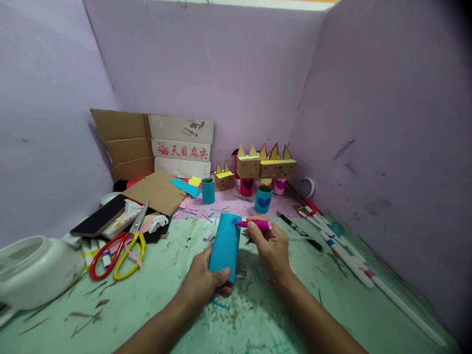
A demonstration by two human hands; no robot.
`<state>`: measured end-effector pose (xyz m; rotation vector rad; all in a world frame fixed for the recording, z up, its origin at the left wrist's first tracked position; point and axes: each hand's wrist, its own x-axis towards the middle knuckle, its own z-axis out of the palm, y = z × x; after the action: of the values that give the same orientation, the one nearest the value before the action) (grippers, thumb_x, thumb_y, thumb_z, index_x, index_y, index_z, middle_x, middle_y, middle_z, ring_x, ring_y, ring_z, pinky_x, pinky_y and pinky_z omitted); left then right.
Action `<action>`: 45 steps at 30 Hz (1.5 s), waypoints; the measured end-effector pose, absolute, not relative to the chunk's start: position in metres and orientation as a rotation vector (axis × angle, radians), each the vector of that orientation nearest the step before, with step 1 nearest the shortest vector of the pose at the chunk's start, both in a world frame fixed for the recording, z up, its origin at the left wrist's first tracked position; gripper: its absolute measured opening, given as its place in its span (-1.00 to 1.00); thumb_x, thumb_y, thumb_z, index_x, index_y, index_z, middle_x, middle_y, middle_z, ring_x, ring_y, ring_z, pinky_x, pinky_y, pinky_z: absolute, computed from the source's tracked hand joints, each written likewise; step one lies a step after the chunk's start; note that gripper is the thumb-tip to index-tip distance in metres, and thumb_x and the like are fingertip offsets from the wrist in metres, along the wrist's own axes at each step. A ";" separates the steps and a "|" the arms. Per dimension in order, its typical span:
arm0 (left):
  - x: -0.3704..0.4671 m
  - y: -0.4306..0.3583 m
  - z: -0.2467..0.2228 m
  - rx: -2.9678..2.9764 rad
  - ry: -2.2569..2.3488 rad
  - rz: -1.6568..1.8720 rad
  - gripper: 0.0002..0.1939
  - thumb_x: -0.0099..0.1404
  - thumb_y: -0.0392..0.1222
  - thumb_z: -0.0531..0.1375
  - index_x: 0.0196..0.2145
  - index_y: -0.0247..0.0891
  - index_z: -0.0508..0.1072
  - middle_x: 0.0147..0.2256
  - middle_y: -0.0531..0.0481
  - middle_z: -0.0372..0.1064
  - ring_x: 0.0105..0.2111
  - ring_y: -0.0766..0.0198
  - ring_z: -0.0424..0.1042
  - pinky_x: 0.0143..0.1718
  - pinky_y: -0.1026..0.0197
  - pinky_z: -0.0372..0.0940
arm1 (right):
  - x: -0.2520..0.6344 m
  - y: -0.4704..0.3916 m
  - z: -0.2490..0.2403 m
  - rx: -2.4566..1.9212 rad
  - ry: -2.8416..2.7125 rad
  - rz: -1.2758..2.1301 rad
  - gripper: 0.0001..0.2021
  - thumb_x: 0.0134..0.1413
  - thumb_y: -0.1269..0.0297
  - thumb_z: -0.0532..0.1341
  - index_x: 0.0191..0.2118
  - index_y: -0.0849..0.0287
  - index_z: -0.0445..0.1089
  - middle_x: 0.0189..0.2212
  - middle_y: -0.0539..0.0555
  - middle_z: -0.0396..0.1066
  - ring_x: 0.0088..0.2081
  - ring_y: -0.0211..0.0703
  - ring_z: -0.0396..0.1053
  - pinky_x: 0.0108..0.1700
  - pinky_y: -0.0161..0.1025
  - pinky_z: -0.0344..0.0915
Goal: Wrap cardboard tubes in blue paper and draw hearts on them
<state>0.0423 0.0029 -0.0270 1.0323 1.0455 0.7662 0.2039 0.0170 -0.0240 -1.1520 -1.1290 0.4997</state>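
Note:
My left hand point(208, 275) grips the lower end of a blue paper-covered tube point(225, 246), thumb across its front. A magenta felt-tip marker point(262, 224) is pinched in my right hand point(271, 246), its tip at the tube's upper right. There a small darker blue mark shows on the paper. Behind stand two short blue tubes, one plain point(208, 191) and one with a dark blue heart point(263, 200). Farther back, several cardboard cat heads point(249, 167) stand in a row, some on red or pink tubes with hearts.
Scissors point(136, 231) with red and yellow handles lie at left, near a phone point(98, 215) and a white teapot-like vessel point(37, 270). Several pens point(346, 255) line the right wall. A folded cardboard box point(155, 142) leans at the back. Paper scraps and twigs litter the green tabletop point(155, 314).

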 end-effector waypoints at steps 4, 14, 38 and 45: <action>0.042 0.002 -0.026 1.034 1.037 0.773 -0.29 -0.08 -0.17 0.40 0.02 -0.43 0.32 -0.51 0.01 0.36 -0.53 0.22 0.40 -0.51 0.21 0.39 | 0.204 0.017 -0.025 -1.154 -1.136 0.492 -0.79 0.05 0.15 0.23 -0.36 0.20 0.47 -0.58 0.00 0.38 -0.55 -0.20 0.34 -0.49 -0.26 0.33; 0.042 -0.001 -0.020 1.059 1.034 0.767 -0.33 -0.05 -0.19 0.36 0.01 -0.45 0.30 -0.45 -0.04 0.38 -0.54 0.26 0.39 -0.52 0.25 0.37 | 0.203 0.017 -0.024 -1.109 -1.159 0.507 -0.80 0.05 0.16 0.24 -0.35 0.21 0.47 -0.56 0.01 0.41 -0.53 -0.21 0.34 -0.48 -0.27 0.32; 0.044 0.002 -0.026 1.050 1.037 0.768 -0.30 -0.12 -0.19 0.37 -0.01 -0.42 0.30 -0.52 0.02 0.34 -0.56 0.24 0.38 -0.54 0.23 0.37 | 0.203 0.015 -0.026 -1.128 -1.204 0.483 -0.81 0.07 0.17 0.24 -0.35 0.20 0.48 -0.54 0.02 0.43 -0.52 -0.18 0.38 -0.47 -0.26 0.32; 0.043 -0.003 -0.021 1.143 1.015 0.790 -0.51 -0.01 -0.21 0.31 -0.11 -0.40 0.32 -0.50 0.02 0.33 -0.55 0.29 0.35 -0.53 0.26 0.34 | 0.203 0.014 -0.024 -1.115 -1.192 0.465 -0.81 0.08 0.17 0.23 -0.32 0.19 0.49 -0.51 0.04 0.45 -0.49 -0.16 0.40 -0.45 -0.24 0.34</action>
<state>0.0433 -0.0026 -0.0206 1.1430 1.0149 0.7900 0.2029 0.0142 -0.0239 -1.1152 -1.1922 0.4646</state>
